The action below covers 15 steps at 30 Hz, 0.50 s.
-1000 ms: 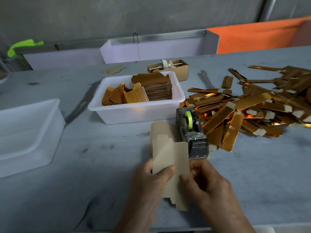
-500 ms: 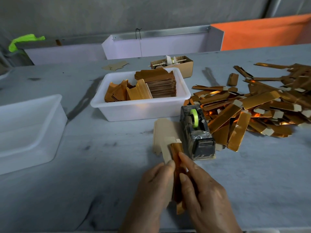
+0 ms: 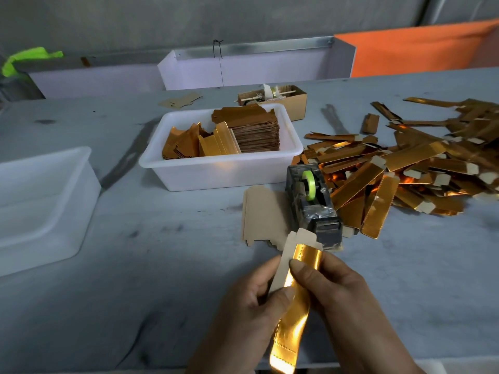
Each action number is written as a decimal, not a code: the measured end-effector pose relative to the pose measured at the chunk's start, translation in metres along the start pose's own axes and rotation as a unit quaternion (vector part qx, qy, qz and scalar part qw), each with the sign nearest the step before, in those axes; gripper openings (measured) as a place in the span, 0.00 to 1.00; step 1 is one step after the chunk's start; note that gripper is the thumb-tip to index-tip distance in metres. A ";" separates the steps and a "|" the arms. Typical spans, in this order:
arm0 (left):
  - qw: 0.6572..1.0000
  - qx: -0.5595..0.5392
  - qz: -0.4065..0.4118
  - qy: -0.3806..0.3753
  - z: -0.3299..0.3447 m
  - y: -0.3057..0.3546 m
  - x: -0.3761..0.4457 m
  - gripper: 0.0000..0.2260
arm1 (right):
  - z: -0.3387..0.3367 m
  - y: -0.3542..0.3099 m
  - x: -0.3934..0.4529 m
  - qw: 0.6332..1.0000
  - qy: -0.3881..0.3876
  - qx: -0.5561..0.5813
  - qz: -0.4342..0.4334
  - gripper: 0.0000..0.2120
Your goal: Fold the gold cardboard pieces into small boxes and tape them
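left hand (image 3: 251, 306): i have it pinching the piece on its plain brown side, thumb on top, fingers curled under, to steady the fold.
right hand (image 3: 332, 287): thumb pressed down on the gold face, fingers wrapped behind; clamped on the same piece, looks like creasing the long edge.
piece (image 3: 293, 319): one gold card blank, folded lengthwise into a narrow strip, held above the table edge, far end with brown tabs just in front of the dispenser.
dispenser (image 3: 313, 206): dark tape dispenser with a green roll, cutter end facing me, so tape is within reach once the fold closes.
flat blanks (image 3: 263, 211): a few brown-side-up blanks lying left of the dispenser, touching it; probably my next ones.
tub (image 3: 216, 174): white tub behind, holds a stack of unfolded blanks and loose ones; the supply.
pile (image 3: 405, 168): finished gold strips heaped right of the dispenser, a drop zone on the right-hand side.
empty tub (image 3: 40, 201): second white tub far left, contents not visible.
step: folding, tape not yet on this piece as far as i can tell.
risk: shiny card may spring open before taping.
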<state>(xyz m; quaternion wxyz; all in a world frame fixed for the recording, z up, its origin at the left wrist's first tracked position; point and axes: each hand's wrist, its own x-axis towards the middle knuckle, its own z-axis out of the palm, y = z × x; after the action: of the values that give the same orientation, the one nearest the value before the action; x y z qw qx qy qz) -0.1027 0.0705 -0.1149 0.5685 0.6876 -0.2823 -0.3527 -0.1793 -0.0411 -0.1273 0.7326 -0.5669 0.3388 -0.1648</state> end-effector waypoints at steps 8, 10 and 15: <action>0.978 0.145 0.037 0.147 0.005 0.002 0.007 0.12 | 0.005 0.002 0.004 0.999 0.008 0.047 0.025 0.06; 0.972 0.164 0.049 0.161 0.007 -0.001 0.008 0.14 | 0.005 0.001 0.005 0.999 0.008 0.048 0.022 0.06; 0.953 0.190 0.079 0.224 0.010 -0.006 0.009 0.09 | 0.004 -0.001 0.003 0.999 -0.003 0.041 0.010 0.03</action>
<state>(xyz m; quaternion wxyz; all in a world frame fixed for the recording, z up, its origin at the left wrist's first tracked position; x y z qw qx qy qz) -0.1060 0.0589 -0.1237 0.5016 0.8199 -0.2629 -0.0839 -0.1740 -0.0407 -0.1268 0.7580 -0.5335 0.3348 -0.1693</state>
